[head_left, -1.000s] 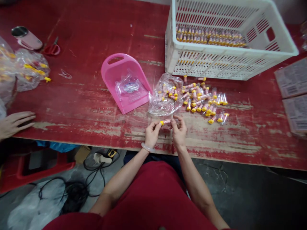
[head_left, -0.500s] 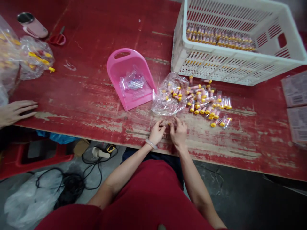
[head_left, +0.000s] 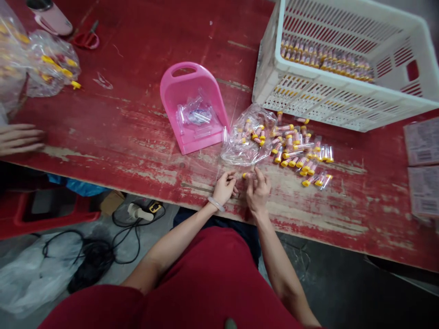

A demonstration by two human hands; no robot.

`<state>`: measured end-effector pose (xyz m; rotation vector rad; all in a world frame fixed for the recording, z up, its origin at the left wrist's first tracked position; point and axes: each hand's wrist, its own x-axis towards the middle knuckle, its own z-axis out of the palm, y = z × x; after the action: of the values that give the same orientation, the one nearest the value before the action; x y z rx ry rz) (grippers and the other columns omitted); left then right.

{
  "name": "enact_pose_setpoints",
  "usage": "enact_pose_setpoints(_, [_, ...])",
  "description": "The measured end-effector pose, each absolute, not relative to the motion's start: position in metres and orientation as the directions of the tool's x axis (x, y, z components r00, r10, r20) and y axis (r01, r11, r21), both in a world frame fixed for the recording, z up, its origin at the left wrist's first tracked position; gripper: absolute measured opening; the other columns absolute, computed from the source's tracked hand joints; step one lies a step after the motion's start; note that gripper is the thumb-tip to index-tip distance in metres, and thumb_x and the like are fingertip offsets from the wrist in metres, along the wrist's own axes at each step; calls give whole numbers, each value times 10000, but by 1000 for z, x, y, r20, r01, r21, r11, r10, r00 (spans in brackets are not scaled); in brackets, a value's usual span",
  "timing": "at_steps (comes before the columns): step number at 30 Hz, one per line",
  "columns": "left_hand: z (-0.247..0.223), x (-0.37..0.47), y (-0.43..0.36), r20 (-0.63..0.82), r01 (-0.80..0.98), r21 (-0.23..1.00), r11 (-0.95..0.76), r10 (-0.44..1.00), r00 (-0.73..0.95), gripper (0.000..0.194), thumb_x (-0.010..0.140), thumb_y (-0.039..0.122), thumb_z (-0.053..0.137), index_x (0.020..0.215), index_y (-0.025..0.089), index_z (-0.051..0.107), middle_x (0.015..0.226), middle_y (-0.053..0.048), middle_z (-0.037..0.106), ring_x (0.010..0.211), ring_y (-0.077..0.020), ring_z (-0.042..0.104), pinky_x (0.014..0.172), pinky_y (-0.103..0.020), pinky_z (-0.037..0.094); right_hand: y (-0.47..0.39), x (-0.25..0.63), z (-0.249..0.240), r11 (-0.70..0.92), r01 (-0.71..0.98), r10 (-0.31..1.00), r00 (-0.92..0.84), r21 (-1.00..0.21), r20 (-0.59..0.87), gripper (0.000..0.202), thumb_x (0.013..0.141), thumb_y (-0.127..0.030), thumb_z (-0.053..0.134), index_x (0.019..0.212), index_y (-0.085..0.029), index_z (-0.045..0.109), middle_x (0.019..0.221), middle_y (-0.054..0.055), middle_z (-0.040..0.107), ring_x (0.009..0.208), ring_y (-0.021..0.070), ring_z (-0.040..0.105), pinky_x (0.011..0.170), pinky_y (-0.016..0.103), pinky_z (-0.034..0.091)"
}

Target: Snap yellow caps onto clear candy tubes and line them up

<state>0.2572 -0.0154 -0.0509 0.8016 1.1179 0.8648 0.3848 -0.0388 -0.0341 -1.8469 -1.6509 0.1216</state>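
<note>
My right hand [head_left: 259, 191] is closed on a small clear tube with a yellow cap [head_left: 245, 175], the cap end pointing left. Just left of it, my left hand [head_left: 223, 188] has its fingers curled together near the table's front edge; what they hold, if anything, is hidden. Beyond both hands lies a crumpled clear plastic bag [head_left: 240, 153] with several yellow-capped tubes inside. A loose pile of such tubes [head_left: 302, 160], pinkish inside, spreads to the right of the bag. The pink scoop [head_left: 214, 93] behind my left hand contains clear empty-looking tubes [head_left: 199, 118].
A white slotted crate [head_left: 315, 98] with rows of tubes stands back right. Printed boxes [head_left: 423, 189] lie at the right edge. Scissors [head_left: 87, 40], a pink mug [head_left: 56, 20] and bags of yellow parts [head_left: 51, 68] sit left. Another person's hand [head_left: 20, 139] rests at far left.
The tube's yellow cap now shows more clearly in front of my right fingers, and the hands are slightly farther apart. The view has shifted a little; the other person's hand has shifted left.
</note>
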Motion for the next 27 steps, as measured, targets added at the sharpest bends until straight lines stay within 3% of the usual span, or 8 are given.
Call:
enact_pose_setpoints(14, [-46,256,-14,-428,-175,872,458,885,184,273,880,198,536,1148,144,520,882,-30,630,438,-41,562,381,-156,480,-33,385,-40,10,841,928,193,-541,318,372,956,-289,434,1308,-203,518,1066,94,659,985,227,539,945,432,390])
enact_pose_setpoints(20, [-45,257,-13,-434,-166,870,465,880,191,291,887,225,545,1168,154,520,890,-26,624,441,-37,566,396,-155,484,-41,383,-44,-47,739,891,335,-672,306,415,915,-321,518,1315,-213,497,1018,78,661,1062,227,523,996,457,364])
enact_pose_setpoints(22, [-46,257,-13,-430,-153,875,459,883,186,285,881,233,553,1156,164,527,889,-17,616,436,-31,562,395,-149,478,-42,383,-40,-91,648,877,411,-756,247,411,888,-351,561,1275,-214,530,996,71,657,1036,221,540,972,440,389])
enact_pose_setpoints(25, [-48,256,-13,-428,-150,876,459,882,199,293,870,216,548,1157,167,521,904,-14,598,445,-33,570,390,-149,478,-40,384,-31,-134,364,811,574,-922,108,501,845,-389,621,1294,-207,494,936,40,643,869,175,596,829,341,466])
enact_pose_setpoints(27, [-51,256,-14,-422,-149,879,453,884,203,307,861,206,548,1163,164,516,906,-14,588,455,-35,576,389,-149,479,-38,386,-24,-124,231,770,636,-965,54,530,829,-403,638,1296,-204,485,887,13,630,779,143,599,755,286,471])
